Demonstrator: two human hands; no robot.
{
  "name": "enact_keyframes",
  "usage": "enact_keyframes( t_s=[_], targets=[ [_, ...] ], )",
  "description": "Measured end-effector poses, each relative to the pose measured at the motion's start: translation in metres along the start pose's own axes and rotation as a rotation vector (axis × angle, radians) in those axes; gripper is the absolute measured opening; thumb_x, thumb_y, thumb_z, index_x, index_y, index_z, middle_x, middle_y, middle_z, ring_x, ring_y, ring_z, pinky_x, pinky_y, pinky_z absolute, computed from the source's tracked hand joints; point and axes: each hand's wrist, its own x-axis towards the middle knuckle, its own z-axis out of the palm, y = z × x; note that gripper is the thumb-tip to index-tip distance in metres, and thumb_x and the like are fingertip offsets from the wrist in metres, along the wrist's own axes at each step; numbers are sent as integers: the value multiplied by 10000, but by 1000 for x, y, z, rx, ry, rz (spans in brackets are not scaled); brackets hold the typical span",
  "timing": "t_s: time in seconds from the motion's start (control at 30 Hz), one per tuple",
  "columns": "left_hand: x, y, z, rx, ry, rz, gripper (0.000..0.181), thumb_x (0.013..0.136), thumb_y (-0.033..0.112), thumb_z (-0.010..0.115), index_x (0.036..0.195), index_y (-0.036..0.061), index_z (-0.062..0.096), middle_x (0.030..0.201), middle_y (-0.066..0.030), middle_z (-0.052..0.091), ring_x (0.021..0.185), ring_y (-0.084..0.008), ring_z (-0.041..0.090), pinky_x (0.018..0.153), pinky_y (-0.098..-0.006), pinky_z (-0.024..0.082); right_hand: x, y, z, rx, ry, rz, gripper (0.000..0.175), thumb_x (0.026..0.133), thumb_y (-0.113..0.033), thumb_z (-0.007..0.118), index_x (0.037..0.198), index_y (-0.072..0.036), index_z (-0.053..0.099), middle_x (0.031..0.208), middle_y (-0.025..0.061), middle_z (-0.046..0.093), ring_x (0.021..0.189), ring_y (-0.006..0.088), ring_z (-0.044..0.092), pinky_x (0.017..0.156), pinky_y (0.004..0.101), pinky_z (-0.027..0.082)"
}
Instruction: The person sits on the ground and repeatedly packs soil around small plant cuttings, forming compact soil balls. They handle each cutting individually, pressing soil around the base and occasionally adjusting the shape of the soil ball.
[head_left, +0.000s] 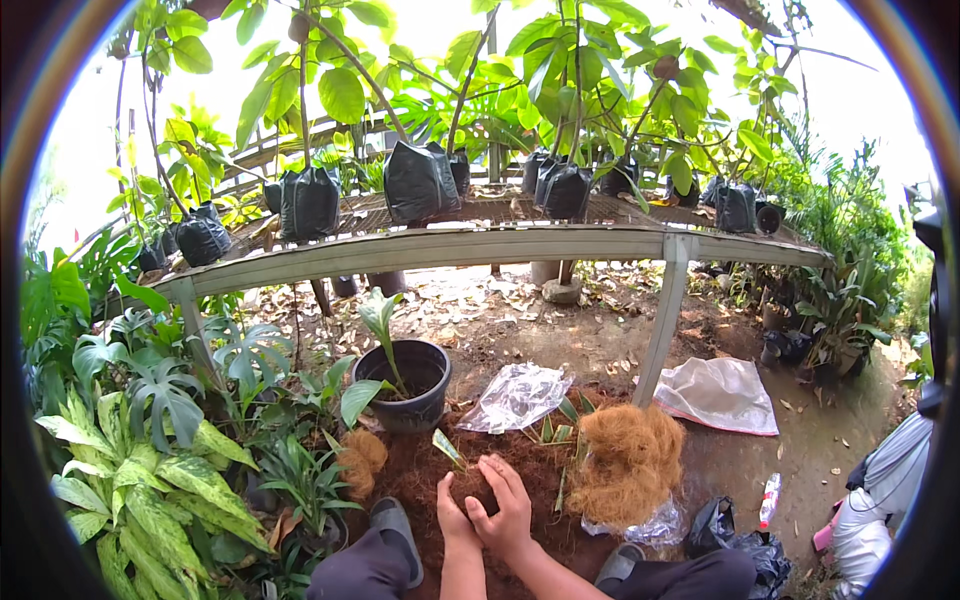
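Observation:
My left hand (454, 519) and my right hand (507, 504) are cupped together around a ball of dark brown soil (474, 487). Out of its top sticks a short, yellow-edged leaf cutting (447, 447), which looks like snake plant. Loose reddish-brown soil or coir (420, 469) covers the ground under and around both hands. To the right sits a large heap of coconut fibre (628, 466). Several more leaf cuttings (553, 433) lie between that heap and a clear plastic bag (519, 397). Smaller fibre clumps (362, 461) rest left of my hands.
A black pot (411, 411) with a leafy plant stands ahead. Behind it, a raised bench (480, 246) carries several black-bagged saplings (421, 184). Foliage (150, 480) crowds the left. At right lie a white sack (720, 394), a red-and-white tube (770, 499) and black plastic bags (739, 536).

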Motion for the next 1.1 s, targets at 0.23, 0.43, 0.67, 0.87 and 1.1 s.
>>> enact_keyframes(
  t_s=[0.23,0.43,0.67,0.87,1.1],
  targets=[
    [15,-20,-24,79,-21,-34,353,988,356,519,1060,44,669,975,-79,700,854,-223,687,784,-349,572,-9,8,2,32,107,39,394,778,-188,719,1129,-9,703,1114,167,711,1028,343,692,908,421,572],
    [17,-18,-30,97,13,-20,321,989,365,498,1017,90,661,934,-50,693,816,-203,676,743,-353,567,-13,10,3,30,34,85,385,799,-189,729,1147,-26,698,1118,161,707,1035,344,685,910,430,567],
    [7,-8,-15,345,36,2,542,1054,485,478,1307,25,612,1236,-100,673,1122,-232,654,1002,-386,509,-17,40,22,597,109,625,353,1038,-266,560,1184,40,655,1132,124,703,1078,210,662,964,343,508],
    [20,-34,-26,469,51,95,558,1040,540,509,1332,70,579,1324,-83,619,1222,-246,596,1057,-434,465,-24,74,15,1010,227,1116,481,1047,-424,487,1061,14,687,997,108,717,888,196,687,848,338,547],
    [17,-35,-38,38,59,-166,541,977,582,503,1200,112,652,1155,-91,694,1044,-282,668,923,-442,542,-20,51,16,261,-15,429,419,1026,-326,576,1203,39,680,1131,201,701,1161,344,632,1042,405,470]
  ],
)
